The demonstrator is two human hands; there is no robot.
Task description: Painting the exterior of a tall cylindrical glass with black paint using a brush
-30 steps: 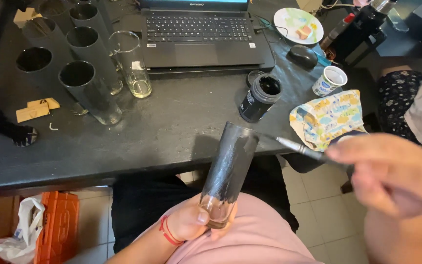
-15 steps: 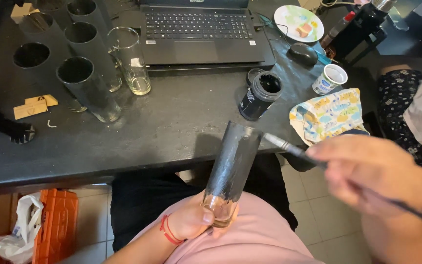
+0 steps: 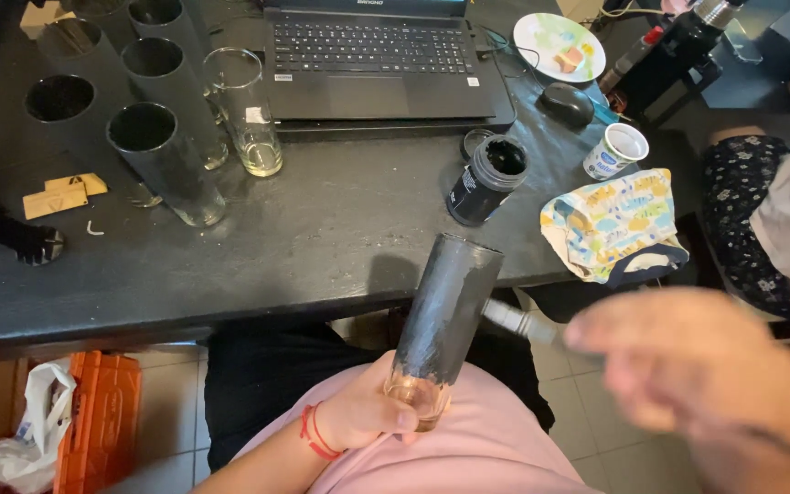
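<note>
The left hand [image 3: 363, 416], fingers clamped on its clear base, holds one black-painted glass [image 3: 445, 316] at lower centre. The blurred right hand [image 3: 688, 366] grips one brush [image 3: 514, 320] touching it. Upper left on the desk [image 3: 340, 229] stand five more glasses [image 3: 162, 160], four painted, one clear.

right hand [image 3: 697, 375]: motion blur smears it, so you cannot count its fingers or make out its grip.
brush [image 3: 518, 322]: you see only the pale ferrule end; its tip sits behind the glass [image 3: 445, 320], its handle is lost in the blur.
glass base: partly covered by your left hand [image 3: 368, 412].
laptop [image 3: 381, 59]: screen cut off by the top edge.
seated person [image 3: 784, 201]: cropped at the right edge.
</note>
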